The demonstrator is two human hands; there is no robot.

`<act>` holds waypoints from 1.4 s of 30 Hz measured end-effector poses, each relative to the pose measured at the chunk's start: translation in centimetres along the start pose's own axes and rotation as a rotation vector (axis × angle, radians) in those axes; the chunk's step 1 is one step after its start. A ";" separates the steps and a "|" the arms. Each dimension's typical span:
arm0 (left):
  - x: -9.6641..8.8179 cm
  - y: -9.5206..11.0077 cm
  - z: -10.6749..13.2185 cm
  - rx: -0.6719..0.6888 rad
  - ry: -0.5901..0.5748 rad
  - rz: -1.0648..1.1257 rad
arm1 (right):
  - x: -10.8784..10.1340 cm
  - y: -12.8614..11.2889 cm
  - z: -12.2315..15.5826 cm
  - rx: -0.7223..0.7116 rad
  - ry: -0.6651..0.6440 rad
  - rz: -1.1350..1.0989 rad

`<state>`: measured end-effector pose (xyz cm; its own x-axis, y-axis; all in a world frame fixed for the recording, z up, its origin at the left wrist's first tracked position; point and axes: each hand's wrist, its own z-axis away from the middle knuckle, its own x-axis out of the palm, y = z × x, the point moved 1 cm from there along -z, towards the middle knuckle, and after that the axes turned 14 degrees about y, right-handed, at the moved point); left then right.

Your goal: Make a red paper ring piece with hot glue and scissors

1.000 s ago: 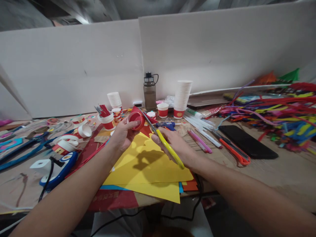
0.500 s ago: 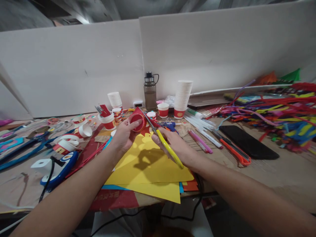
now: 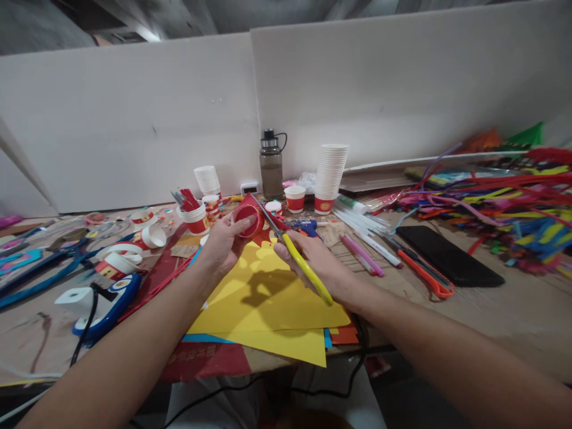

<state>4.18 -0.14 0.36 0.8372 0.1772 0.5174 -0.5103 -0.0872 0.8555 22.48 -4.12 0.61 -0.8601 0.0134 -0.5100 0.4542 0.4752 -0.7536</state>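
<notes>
Left fingers [image 3: 243, 225]: clasped on ring [image 3: 258, 228]
Right fingers [image 3: 282, 252]: gripping scissors [image 3: 307, 271]
Yellow paper [image 3: 268, 317]: at near edge of desk [image 3: 513, 316]
Room: tight toward pens [image 3: 370, 258]

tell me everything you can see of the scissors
The scissors have a yellow, plastic-looking handle and grey, metal-looking blades. They slant above the yellow paper, blades pointing away and leftward, against or just over the red paper. Whether the blades are parted is unclear. The right hand grips the handle, partly hiding it.

Scissor hdls [image 3: 308, 271] + top sheet [image 3: 263, 316] ylw — phone [image 3: 449, 256] blk, cutter [image 3: 424, 272] orng/blk.
</notes>
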 end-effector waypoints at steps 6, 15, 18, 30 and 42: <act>0.0 -0.3 0.1 -0.021 -0.007 0.036 | 0.1 0.0 0.0 -0.011 0.008 0.009; 0.4 -0.7 0.6 -0.016 -0.004 0.055 | 0.1 0.2 0.0 0.012 0.005 -0.020; 0.5 -0.5 0.8 -0.019 -0.006 0.046 | 0.0 0.1 -0.1 0.034 -0.002 -0.038; 0.3 -0.3 0.5 -0.021 -0.015 0.033 | -0.1 0.0 0.0 0.029 -0.016 -0.005; -0.2 0.2 0.0 -0.007 -0.024 -0.001 | -0.3 -0.1 0.0 -0.004 -0.008 0.013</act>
<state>3.93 -0.16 0.44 0.8421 0.1533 0.5170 -0.5109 -0.0799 0.8559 22.64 -4.18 0.84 -0.8521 0.0129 -0.5232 0.4647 0.4785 -0.7451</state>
